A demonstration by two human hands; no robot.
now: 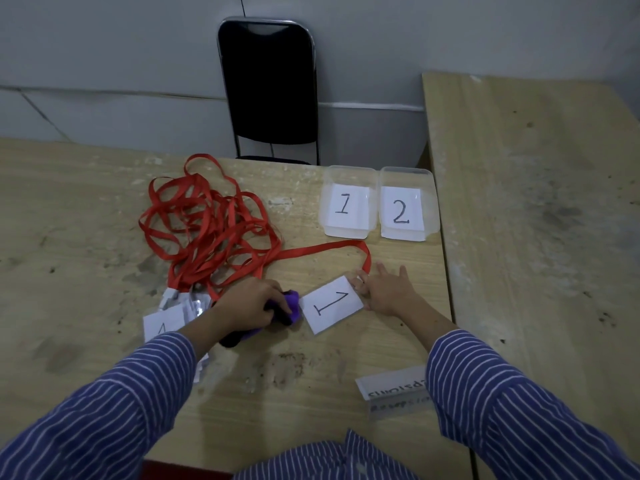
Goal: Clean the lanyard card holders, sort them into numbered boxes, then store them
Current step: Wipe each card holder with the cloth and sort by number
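A card holder marked "1" (331, 304) lies flat on the wooden table (86, 237), its red lanyard (322, 251) trailing back to a tangled red pile (211, 226). My right hand (388, 292) pins the card's right edge down with spread fingers. My left hand (254, 303) grips a purple and black cloth (291, 308) against the card's left edge. More card holders (180, 310) lie under my left forearm. Two clear boxes labelled "1" (348, 200) and "2" (405, 204) stand at the far right of the table.
A black chair (268, 84) stands behind the table against the grey wall. A second wooden table (536, 202) adjoins on the right. A clear lid or holder with handwriting (394, 389) lies near the front right edge.
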